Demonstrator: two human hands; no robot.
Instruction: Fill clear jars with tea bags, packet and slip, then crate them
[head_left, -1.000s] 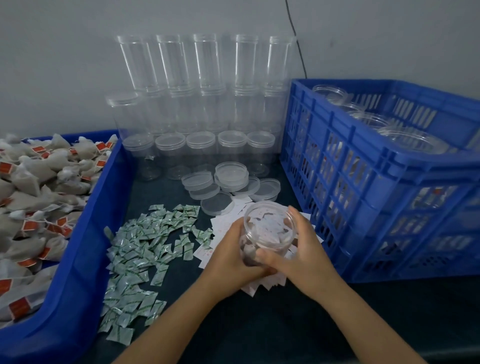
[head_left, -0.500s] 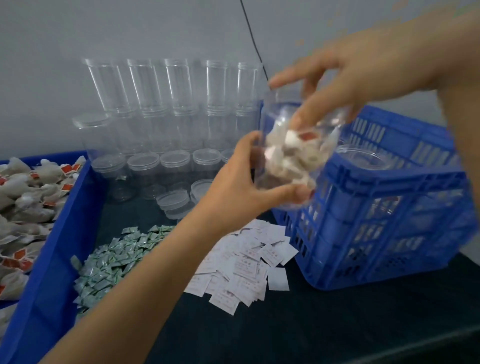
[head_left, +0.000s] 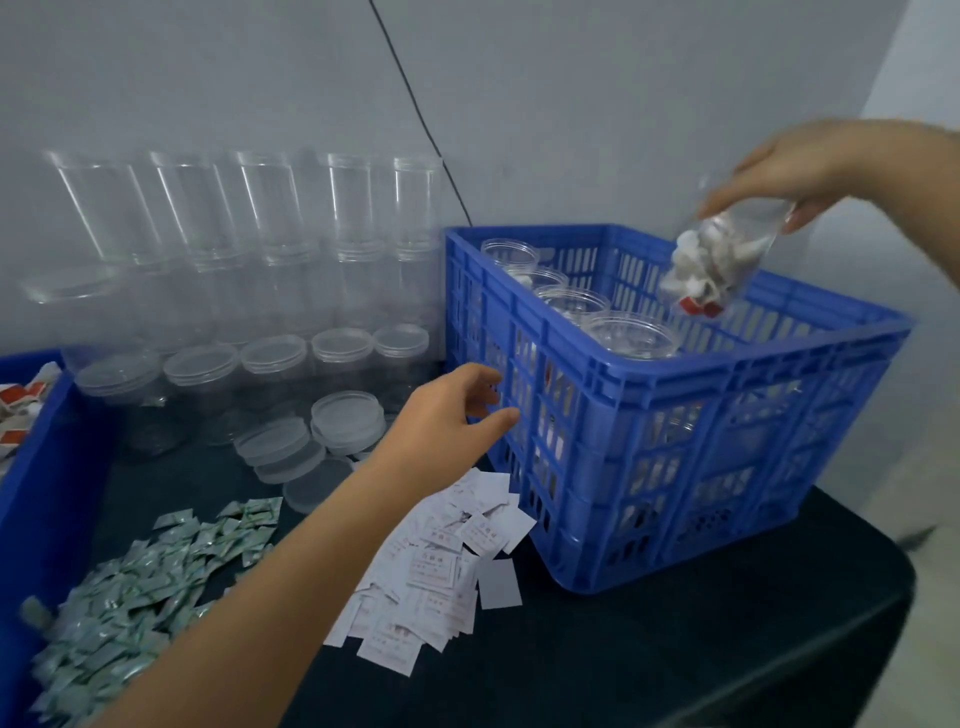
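Observation:
My right hand (head_left: 789, 171) grips the lid end of a clear jar (head_left: 711, 265) full of tea bags, tilted over the far right of the blue crate (head_left: 701, 395). Several filled, lidded jars (head_left: 631, 338) stand in a row along the crate's left side. My left hand (head_left: 452, 415) hovers beside the crate's left wall with loosely curled fingers, holding nothing. Below it lie white paper slips (head_left: 441, 566) and a heap of green packets (head_left: 140, 587). Tea bags (head_left: 18, 410) fill a blue bin (head_left: 36, 519) at the left edge.
Empty clear jars (head_left: 275, 374) stand stacked in rows against the grey wall. Loose clear lids (head_left: 311, 441) lie in front of them. A black cable (head_left: 415, 104) runs down the wall behind the crate. The dark table (head_left: 675, 649) ends at the right.
The filled jar went from both hands near the slips up and right over the crate. My left hand let go and dropped beside the crate; my right hand alone carries the jar.

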